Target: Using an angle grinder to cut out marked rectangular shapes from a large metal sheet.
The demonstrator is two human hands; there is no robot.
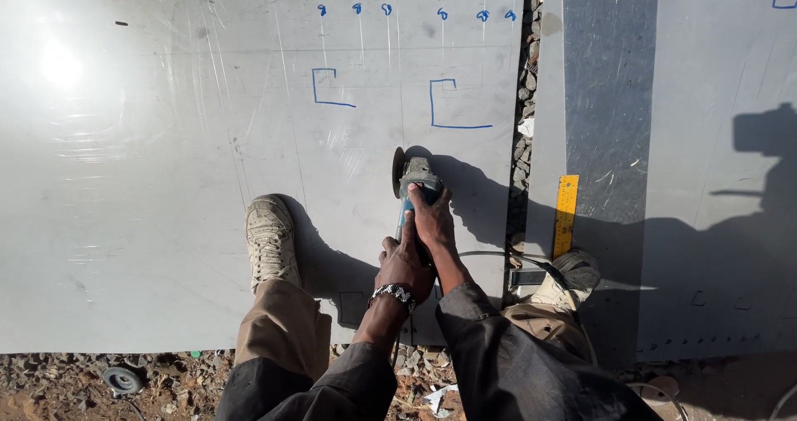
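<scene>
Both hands wrap the blue angle grinder [413, 190]: right hand [432, 217] closed around the body forward, near the head; left hand [404, 263] clasped behind it, beaded bracelet [392, 293] at the wrist. Two-handed grip likely steadies the tool. Cutting disc [398, 172] stands edge-on just ahead of the fingertips, at the metal sheet [166, 180]. Blue marker brackets [452, 105] further ahead. Yellow ruler [566, 215] right of the fingers. Left shoe [269, 240] planted on sheet, probably pinning it.
</scene>
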